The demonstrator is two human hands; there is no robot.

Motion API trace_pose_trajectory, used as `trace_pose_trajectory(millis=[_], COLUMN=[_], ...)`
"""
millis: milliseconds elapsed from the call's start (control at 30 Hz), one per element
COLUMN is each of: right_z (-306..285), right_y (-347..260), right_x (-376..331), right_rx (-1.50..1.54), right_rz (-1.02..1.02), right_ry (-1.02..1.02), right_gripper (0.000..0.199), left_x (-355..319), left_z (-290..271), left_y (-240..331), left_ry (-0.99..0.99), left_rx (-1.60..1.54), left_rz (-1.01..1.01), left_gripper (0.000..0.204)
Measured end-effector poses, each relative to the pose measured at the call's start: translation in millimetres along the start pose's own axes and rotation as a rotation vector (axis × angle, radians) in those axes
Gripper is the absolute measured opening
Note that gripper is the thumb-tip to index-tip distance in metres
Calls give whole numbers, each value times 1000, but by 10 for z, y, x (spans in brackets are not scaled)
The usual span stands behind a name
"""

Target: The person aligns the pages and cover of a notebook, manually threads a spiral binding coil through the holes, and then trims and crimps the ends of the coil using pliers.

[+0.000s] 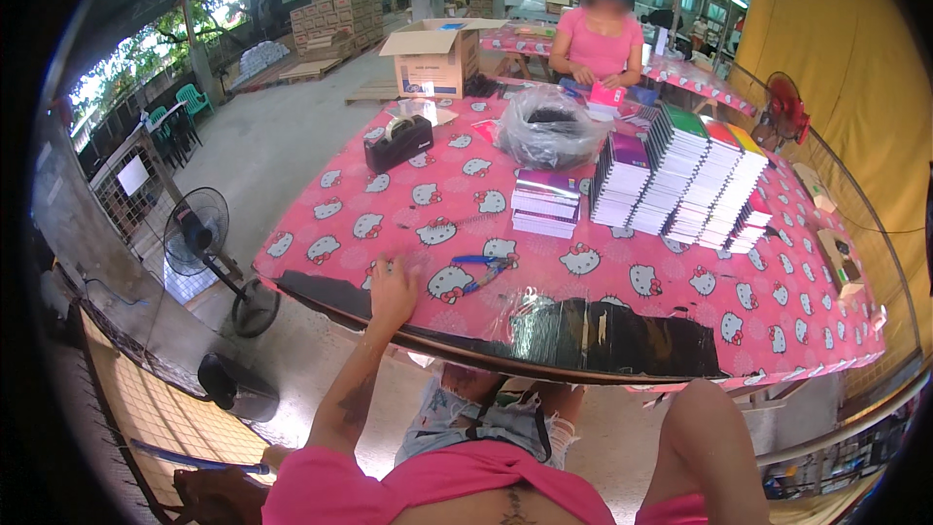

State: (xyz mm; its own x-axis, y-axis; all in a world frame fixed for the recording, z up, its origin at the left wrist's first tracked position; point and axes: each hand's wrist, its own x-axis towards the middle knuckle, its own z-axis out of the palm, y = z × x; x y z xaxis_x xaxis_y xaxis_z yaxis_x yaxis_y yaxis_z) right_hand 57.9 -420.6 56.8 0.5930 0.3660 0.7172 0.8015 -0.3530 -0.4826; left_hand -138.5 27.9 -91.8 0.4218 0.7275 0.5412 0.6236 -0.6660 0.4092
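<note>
My left hand (392, 294) rests on the pink patterned tabletop near its front edge, fingers reaching forward and slightly blurred; I make out nothing held in it. To its right lie blue-handled pliers (474, 261). A thin dark coil shows faintly on the tabletop beyond them. Behind the pliers sits a short stack of purple-covered notebooks (544, 206). Taller stacks of spiral notebooks (671, 175), with purple, green, red and yellow covers, stand to the right. My right arm is bent with its elbow at the lower right; the right hand is out of view.
A black tape dispenser (398, 144), a clear plastic bag (546, 126) with dark contents and an open cardboard box (432, 60) stand toward the far side. A person in pink (601, 44) handles a pink item across the table. A standing fan (199, 233) is at left.
</note>
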Motion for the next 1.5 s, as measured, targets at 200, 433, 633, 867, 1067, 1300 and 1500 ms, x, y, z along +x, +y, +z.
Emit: trace_pose_trajectory(millis=[200, 433, 633, 867, 1067, 1300, 1500], right_z=[-150, -207, -120, 140, 616, 1770, 3063], right_y=[138, 192, 215, 115, -119, -612, -404], right_x=[-384, -547, -491, -218, 353, 1333, 968], right_rx=[13, 12, -16, -73, -136, -98, 162], right_rz=[75, 139, 193, 214, 189, 143, 286], right_ry=[-32, -54, -61, -90, -66, -111, -603], right_gripper=[30, 37, 42, 49, 54, 61, 65], left_x=[-10, 10, 23, 64, 730, 3209, 4641], left_z=[6, 1, -9, -87, -42, 888, 2279], left_y=[75, 151, 167, 177, -224, 228, 545], left_ry=[-35, -84, -100, -137, -68, -32, -243], left_rx=[195, 207, 269, 165, -189, -276, -73], left_rz=[101, 102, 118, 95, 112, 465, 628], left_gripper=[46, 45, 47, 49, 50, 55, 58])
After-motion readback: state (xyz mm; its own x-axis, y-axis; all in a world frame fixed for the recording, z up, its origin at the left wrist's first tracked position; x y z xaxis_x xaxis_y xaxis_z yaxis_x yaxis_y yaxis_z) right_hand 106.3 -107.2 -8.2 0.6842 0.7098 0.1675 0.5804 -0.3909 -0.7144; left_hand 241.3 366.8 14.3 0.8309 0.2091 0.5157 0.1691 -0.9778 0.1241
